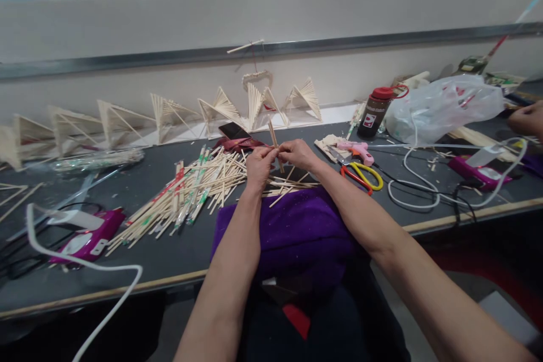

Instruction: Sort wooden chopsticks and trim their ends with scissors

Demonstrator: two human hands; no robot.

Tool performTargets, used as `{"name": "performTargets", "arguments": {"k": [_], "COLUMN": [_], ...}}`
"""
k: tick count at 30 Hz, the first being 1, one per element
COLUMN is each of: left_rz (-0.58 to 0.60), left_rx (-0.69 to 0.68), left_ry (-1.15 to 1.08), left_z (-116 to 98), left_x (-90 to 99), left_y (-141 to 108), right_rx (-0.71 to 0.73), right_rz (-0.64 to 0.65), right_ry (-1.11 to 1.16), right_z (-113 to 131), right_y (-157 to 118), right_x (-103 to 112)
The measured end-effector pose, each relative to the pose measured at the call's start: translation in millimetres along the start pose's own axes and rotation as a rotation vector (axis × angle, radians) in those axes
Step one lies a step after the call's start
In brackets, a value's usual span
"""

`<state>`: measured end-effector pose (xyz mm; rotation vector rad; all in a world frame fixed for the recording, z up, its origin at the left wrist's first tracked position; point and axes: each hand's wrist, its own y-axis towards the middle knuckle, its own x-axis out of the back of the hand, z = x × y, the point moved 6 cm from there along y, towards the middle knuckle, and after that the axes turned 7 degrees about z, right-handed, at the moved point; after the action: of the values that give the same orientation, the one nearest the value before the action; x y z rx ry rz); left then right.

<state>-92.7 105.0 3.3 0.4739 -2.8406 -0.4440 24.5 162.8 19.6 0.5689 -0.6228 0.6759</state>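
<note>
My left hand (259,165) and my right hand (297,154) meet over the table, fingertips closed around a few thin wooden chopsticks (272,133). These stand nearly upright, poking out above and below my fingers. To the left of my hands spreads a loose heap of chopsticks (224,178), some in clear wrappers with green or red print. A purple cloth (297,226) lies under my forearms, over the table's front edge. Behind my hands is a dark phone-like slab (234,130) on dark red material.
Fan-shaped stick structures (220,107) line the wall. At right are a pink glue gun (358,151), scissors (368,176), a dark red-capped bottle (375,113), a plastic bag (449,107) and another person's hand (528,120). Cables run from magenta power strips (479,174) on both sides.
</note>
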Motion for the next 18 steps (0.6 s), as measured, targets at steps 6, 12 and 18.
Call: {"name": "performTargets", "arguments": {"k": [6,12,18], "left_rz": [-0.017,0.015,0.027], "left_rx": [0.029,0.154,0.181], "left_ry": [-0.122,-0.476,-0.602], "left_z": [-8.0,-13.7,-13.1], "left_x": [2.6,10.7,15.7], "left_y": [0.5,-2.7,-5.7], "right_rx": [-0.035,-0.129,-0.177], "right_rz": [-0.006,0.218,0.327], "right_ry": [0.078,0.474,0.444], "right_z": [23.6,35.5,36.3], "right_y": [-7.9,-16.4,-17.5], "right_x": [14.9,1.7,-20.1]}}
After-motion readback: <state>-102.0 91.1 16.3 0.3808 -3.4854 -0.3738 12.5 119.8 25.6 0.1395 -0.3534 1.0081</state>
